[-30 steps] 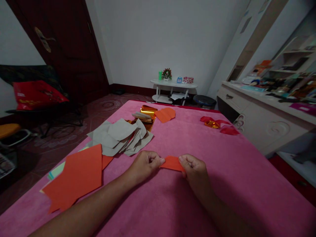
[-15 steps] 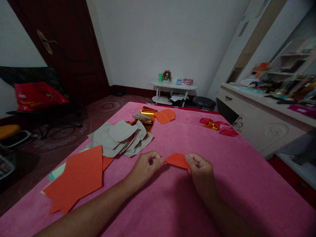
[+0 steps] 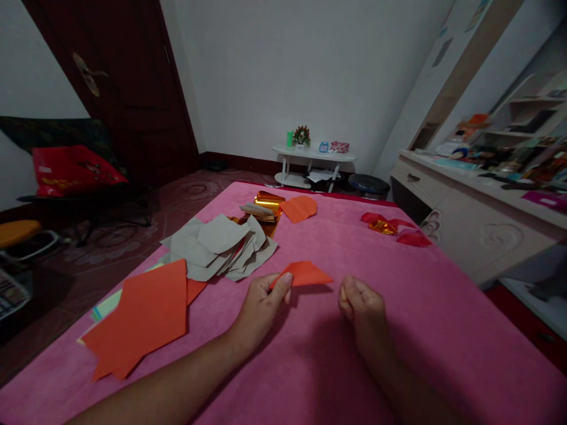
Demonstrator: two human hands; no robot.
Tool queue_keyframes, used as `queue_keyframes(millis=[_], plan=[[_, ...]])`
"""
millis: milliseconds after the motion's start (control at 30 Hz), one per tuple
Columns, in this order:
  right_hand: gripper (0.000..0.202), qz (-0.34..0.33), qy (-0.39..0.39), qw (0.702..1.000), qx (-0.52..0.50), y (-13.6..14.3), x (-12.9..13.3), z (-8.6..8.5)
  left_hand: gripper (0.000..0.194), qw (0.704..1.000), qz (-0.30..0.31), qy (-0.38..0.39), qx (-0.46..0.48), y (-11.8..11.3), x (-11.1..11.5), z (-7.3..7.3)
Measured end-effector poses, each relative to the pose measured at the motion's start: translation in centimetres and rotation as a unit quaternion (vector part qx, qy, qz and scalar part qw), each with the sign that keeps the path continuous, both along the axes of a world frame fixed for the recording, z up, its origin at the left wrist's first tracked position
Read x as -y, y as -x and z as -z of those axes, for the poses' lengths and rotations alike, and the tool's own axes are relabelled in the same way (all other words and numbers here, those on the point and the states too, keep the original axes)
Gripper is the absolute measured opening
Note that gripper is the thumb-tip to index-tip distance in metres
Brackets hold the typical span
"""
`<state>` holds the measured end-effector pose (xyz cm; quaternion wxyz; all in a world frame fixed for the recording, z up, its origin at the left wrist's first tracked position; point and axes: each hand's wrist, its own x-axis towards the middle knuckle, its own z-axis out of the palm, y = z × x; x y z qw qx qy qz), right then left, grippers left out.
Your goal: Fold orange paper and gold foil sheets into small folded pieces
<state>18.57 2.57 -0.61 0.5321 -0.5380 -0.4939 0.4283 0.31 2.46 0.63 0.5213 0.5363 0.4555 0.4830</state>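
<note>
One small orange paper (image 3: 308,273) is held over one pink cloth (image 3: 334,236) by the left hand (image 3: 261,304), the right hand (image 3: 365,301) is curled tight near it, and one plant (image 3: 302,135) is kept in one pot (image 3: 300,146).

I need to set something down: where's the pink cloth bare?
Bare pink cloth lies between the far orange paper and the red scraps, and right of the right hand. The left is crowded: grey papers, large orange sheet.
</note>
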Motion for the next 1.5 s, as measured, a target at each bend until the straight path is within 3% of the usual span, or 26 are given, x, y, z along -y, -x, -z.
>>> queue_keyframes(millis=[133,267,400,633,733,833,933,1000,1067,1167,1267,1367,1500], plan=[[0.045,-0.156,0.032,0.987,0.037,2.8,1.3,-0.1,0.044,0.999,0.045,-0.008,0.029,-0.9,0.6,0.1],[0.045,-0.117,0.039,0.992,0.010,4.6,2.4,0.0,0.043,0.996,0.087,-0.008,0.030,-1.6,1.5,0.3],[0.045,-0.076,0.000,0.997,-0.010,3.8,2.4,0.1,0.047,0.995,0.102,-0.008,0.013,-1.5,1.6,0.4],[0.047,0.032,-0.058,0.988,-0.137,0.1,-0.3,0.4,0.052,0.996,-0.012,0.044,0.076,0.4,-0.1,0.4],[0.037,-0.021,-0.024,0.986,-0.161,-0.1,-0.6,0.2,0.053,0.994,0.003,0.059,0.095,0.4,-0.4,0.4],[0.029,-0.082,0.001,0.990,-0.118,0.8,0.0,-0.4,0.054,0.990,0.091,0.075,0.079,-0.2,-0.1,0.6],[0.019,-0.044,0.011,0.996,-0.077,1.3,0.5,-0.5,0.057,0.986,0.149,0.060,0.040,-0.2,-0.2,1.0],[0.016,-0.006,0.017,0.995,-0.095,1.0,0.3,-0.2,0.057,0.991,0.120,0.052,0.017,0.3,-0.7,1.2],[0.017,0.018,0.012,0.993,-0.119,0.4,-0.2,0.4,0.055,0.998,0.050,0.042,-0.008,1.0,-1.3,1.3],[0.015,0.019,0.009,0.991,-0.130,-0.1,-0.7,0.9,0.048,0.999,-0.028,-0.016,-0.037,1.7,-2.0,1.2],[0.012,0.004,0.025,0.991,-0.128,0.0,-0.6,0.8,0.024,0.995,0.000,-0.095,-0.039,1.4,-1.9,1.1],[0.010,-0.010,0.039,0.992,-0.121,0.4,-0.2,0.4,0.039,0.985,0.054,-0.141,-0.089,0.9,-1.5,1.0],[0.011,-0.031,0.050,0.992,-0.113,0.6,0.0,0.3,0.026,0.978,0.046,-0.161,-0.126,0.7,-1.2,0.9]])
